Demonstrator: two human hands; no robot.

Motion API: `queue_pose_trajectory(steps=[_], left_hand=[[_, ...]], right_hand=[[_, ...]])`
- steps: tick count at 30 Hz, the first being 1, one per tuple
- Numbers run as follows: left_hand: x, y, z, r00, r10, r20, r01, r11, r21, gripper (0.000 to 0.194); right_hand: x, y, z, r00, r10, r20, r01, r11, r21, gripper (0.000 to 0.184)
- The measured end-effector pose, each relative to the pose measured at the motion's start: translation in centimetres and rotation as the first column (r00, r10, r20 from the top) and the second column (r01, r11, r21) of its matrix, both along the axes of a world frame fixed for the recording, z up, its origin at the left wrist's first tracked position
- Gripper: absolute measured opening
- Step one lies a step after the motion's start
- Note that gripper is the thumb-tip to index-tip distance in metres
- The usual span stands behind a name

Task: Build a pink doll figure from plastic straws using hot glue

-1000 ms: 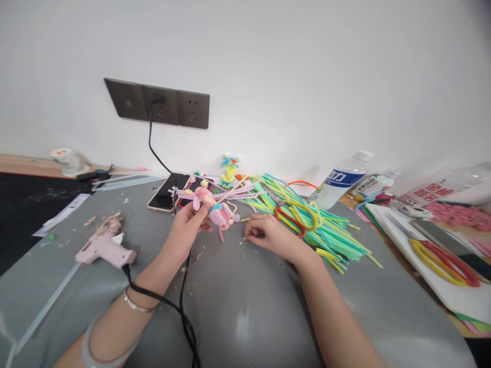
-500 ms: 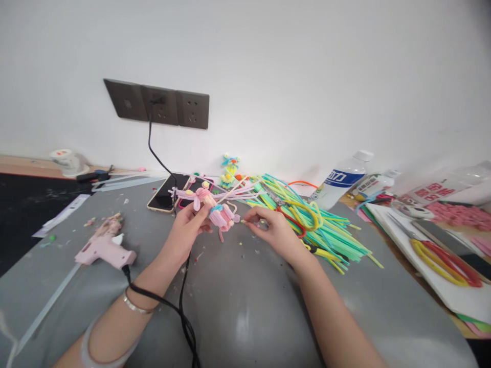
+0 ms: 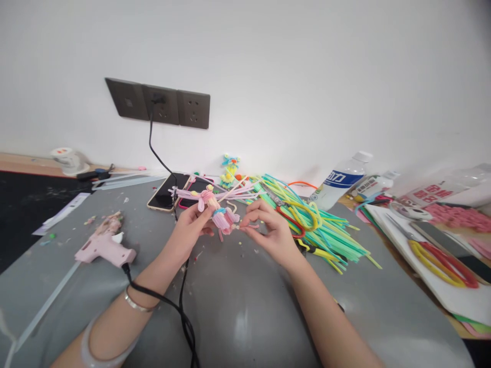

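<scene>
My left hand [image 3: 191, 221] is closed round a small pink figure [image 3: 224, 220] made of fuzzy pipe cleaners, with a blue band, yellow bits and thin lilac strands at its upper end. The figure lies tilted above the table, its lower end pointing right. My right hand [image 3: 268, 230] pinches thumb and forefinger together at that lower end, touching it. A tiny pale piece [image 3: 237, 227] shows at the fingertips, too small to name. Behind the hands lie loose lilac pipe cleaners [image 3: 245, 191].
Green and yellow pipe cleaners [image 3: 337, 237] spread at right, with red-handled pliers [image 3: 289, 222] on them. A pink glue gun [image 3: 105, 245] lies left, its black cord [image 3: 164, 300] crossing the table. Beyond are a phone [image 3: 164, 197], a bottle [image 3: 341, 179] and scissors [image 3: 441, 263].
My right hand has moved slightly left, and its fingertips now meet the figure's lower end. The figure has shifted a little right and turned slightly in my left hand.
</scene>
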State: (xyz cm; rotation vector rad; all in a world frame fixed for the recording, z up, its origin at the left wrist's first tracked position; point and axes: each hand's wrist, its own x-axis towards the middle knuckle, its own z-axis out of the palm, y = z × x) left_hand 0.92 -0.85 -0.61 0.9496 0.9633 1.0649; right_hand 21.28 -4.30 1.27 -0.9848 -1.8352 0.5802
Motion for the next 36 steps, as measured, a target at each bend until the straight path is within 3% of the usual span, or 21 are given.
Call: queue_pose_trajectory(steps=[7,20,24,28,31,36], left_hand=[[0.1,-0.2,0.0,0.999,-0.036,-0.026,0.036,0.999,0.021,0.046],[0.0,-0.2,0.2,0.998,-0.056,-0.04,0.058,0.998,0.029,0.046],[0.0,-0.2,0.0,0.999,-0.027,-0.026,0.028,0.999,0.028,0.045],[0.1,-0.2,0.1,0.997,-0.001,0.077,-0.003,0.999,0.052,0.044],[0.2,-0.4,0.5,0.99,0.011,0.141,-0.024,0.995,0.093,0.043],[0.3,-0.6,1.0,0.983,0.04,0.179,-0.069,0.985,0.156,0.042]], right_hand=[[-1.0,-0.2,-0.4,0.994,0.039,0.104,-0.051,0.992,0.112,0.008],[-0.8,-0.2,-0.4,0.984,0.025,0.174,-0.052,0.987,0.152,0.01],[-0.6,-0.3,-0.3,0.999,0.006,0.032,-0.009,0.997,0.073,0.002],[-0.7,-0.1,-0.5,0.956,-0.138,-0.259,0.108,0.986,-0.126,0.016],[-1.1,0.2,-0.8,0.916,-0.145,-0.374,0.033,0.957,-0.29,0.028],[-2.0,0.0,-0.9,0.927,-0.058,-0.37,-0.104,0.91,-0.402,0.033]])
